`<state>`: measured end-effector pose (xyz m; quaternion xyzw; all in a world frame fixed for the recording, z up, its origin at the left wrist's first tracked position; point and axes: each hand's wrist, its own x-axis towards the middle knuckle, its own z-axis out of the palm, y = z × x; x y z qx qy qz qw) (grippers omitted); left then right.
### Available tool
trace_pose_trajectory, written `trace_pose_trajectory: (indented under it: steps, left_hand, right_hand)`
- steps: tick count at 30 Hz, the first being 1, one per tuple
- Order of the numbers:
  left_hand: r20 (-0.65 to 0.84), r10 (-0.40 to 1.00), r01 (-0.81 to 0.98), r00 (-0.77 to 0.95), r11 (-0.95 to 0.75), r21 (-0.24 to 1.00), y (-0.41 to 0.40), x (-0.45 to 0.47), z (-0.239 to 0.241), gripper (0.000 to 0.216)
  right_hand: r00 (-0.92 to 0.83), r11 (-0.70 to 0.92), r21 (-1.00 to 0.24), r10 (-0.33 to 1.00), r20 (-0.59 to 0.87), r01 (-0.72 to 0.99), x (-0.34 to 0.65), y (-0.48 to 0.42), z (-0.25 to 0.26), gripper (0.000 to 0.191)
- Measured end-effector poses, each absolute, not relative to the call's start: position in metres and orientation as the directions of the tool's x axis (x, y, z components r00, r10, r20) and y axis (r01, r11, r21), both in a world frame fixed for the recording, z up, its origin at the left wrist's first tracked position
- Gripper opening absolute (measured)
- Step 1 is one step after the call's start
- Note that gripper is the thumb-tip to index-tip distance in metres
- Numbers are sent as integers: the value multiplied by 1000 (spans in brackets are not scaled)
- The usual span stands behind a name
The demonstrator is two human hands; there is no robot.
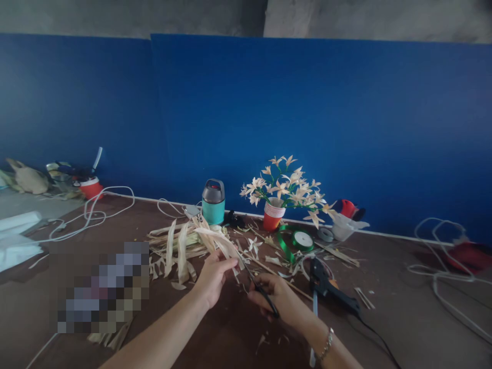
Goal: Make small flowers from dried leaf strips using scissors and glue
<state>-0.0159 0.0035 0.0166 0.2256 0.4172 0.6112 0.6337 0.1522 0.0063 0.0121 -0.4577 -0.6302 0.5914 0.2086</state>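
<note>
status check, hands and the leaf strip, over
Left hand pinching dried leaf strip. Right hand gripping scissors, blades at the strip. Glue gun lying close beside Right hand.

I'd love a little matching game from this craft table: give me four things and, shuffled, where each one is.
Things:
1. scissors
2. husk strip
3. flowers
4. glue gun

Places:
A. in the red cup
B. in the right hand
C. in the left hand
D. lying on the table

Pairs: 1-B, 2-C, 3-A, 4-D.
</note>
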Motion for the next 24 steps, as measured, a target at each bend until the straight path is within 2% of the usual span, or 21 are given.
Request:
trace_pose_trajectory:
  steps: [15, 24]
  left_hand:
    - [-237, 970, -533, -61, 169, 829, 4, -19, 17, 38]
    - [-227, 973, -507, -40, 176, 844, 6, -22, 18, 40]
  right_hand:
    - [-508, -64, -925, 820, -263, 375, 155, 8, 16, 39]
    - [-497, -8, -890, 827, -263, 457, 159, 9, 20, 31]
